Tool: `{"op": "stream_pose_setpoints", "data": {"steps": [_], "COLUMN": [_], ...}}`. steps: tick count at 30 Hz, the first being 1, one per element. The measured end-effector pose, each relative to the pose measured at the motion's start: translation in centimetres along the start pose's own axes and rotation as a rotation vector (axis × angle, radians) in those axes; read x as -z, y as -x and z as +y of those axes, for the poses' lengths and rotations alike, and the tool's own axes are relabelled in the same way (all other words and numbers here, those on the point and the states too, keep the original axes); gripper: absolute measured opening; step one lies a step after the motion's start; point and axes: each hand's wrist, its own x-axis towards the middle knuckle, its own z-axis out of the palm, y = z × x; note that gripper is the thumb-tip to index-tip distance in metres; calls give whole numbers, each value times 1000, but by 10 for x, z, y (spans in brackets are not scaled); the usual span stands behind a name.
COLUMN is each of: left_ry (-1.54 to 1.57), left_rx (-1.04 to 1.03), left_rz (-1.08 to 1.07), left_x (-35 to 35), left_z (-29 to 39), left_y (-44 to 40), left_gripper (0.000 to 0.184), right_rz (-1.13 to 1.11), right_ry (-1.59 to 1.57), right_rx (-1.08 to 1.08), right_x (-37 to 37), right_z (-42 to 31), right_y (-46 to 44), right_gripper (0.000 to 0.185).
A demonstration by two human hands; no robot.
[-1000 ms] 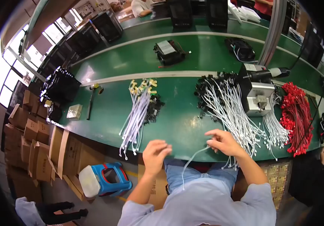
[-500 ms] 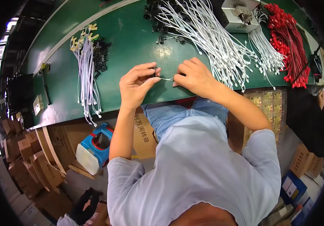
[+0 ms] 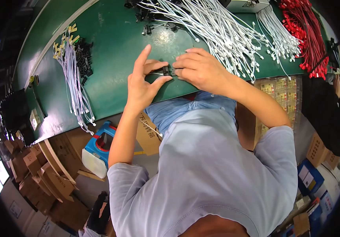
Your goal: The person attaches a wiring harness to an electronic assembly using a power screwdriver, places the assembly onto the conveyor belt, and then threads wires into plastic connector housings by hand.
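Over the front of the green table, my left hand (image 3: 144,81) pinches a small black plastic connector (image 3: 166,71) between thumb and fingertips, one finger raised. A thin white wire runs from the connector into the left palm. A loose white cable end (image 3: 154,129) hangs below the table edge near my left forearm. My right hand (image 3: 203,70) is closed just right of the connector, its fingertips close to it. Whatever those fingertips grip is too small to make out.
The green table (image 3: 118,43) carries a large pile of white cables (image 3: 225,35), black connectors (image 3: 148,28), a smaller cable bundle (image 3: 73,71) with black parts (image 3: 84,57) at left, and red cables (image 3: 312,43) at right. A blue stool (image 3: 99,142) stands below.
The white wire stretched between my hands has gone from there and now shows left of the connector. My right hand has come closer to my left. The view has shifted slightly.
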Motion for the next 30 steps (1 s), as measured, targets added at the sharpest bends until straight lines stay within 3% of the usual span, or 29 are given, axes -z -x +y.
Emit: {"op": "stream_pose_setpoints", "data": {"steps": [16,22,24,28,30], "left_ry": [-334,-463,-521,-573,-543], "left_rx": [-215,-238,-396,-470,-436], "left_rz": [-208,-298,-291,-246,-189], "left_x": [3,2,1,1,2], "left_z": [16,29,24,16,15], "left_y": [-17,-23,-21,-11,-6], "left_gripper": [88,79,71,67,60], "right_rz": [-61,-94,-115,-138,-146], "right_ry": [-50,-24,8,74,-126], "right_rx": [-61,-64,-60,-5,-49], "right_x": [7,7,9,12,21], "right_z": [-4,-5,-6,-8,-7], "right_y": [11,6,6,5,-4], "right_gripper": [32,43,44,47,44]}}
